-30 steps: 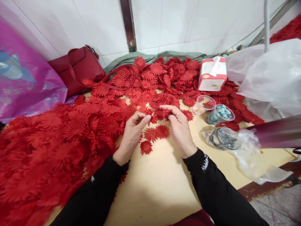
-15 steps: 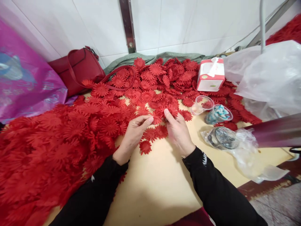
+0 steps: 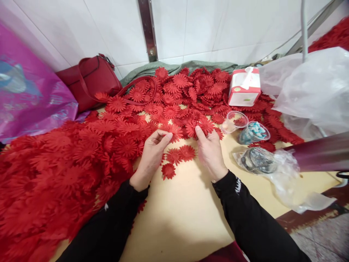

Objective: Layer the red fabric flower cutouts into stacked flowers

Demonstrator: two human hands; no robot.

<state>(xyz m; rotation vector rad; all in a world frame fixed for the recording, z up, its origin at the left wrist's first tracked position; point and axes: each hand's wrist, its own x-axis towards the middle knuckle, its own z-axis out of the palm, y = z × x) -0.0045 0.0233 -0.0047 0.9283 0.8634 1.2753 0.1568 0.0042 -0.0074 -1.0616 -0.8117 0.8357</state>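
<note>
My left hand (image 3: 153, 152) is closed, thumb and forefinger pinching a red fabric flower (image 3: 175, 133) by its edge. Opposite it, my right hand (image 3: 211, 151) is closed with the thumb on top of another red flower (image 3: 205, 125); whether more than one layer is in that grip cannot be made out. A gap separates the two hands. Below them, a few loose red flowers, one of them at the front (image 3: 168, 171), lie flat on the pale tabletop (image 3: 182, 211). A large heap of red flowers (image 3: 71, 178) spreads along the left and back.
A red handbag (image 3: 92, 80) and a purple bag (image 3: 29, 83) stand at the left. On the right are a tissue box (image 3: 244, 89), a clear cup (image 3: 234, 122), a cup of blue-and-white pieces (image 3: 253, 133), a jar in plastic (image 3: 259, 160) and a purple cylinder (image 3: 321, 151).
My hands have moved apart, the left one leftward and the right one slightly rightward. The flower in my left hand now shows more fully, apart from the one in my right.
</note>
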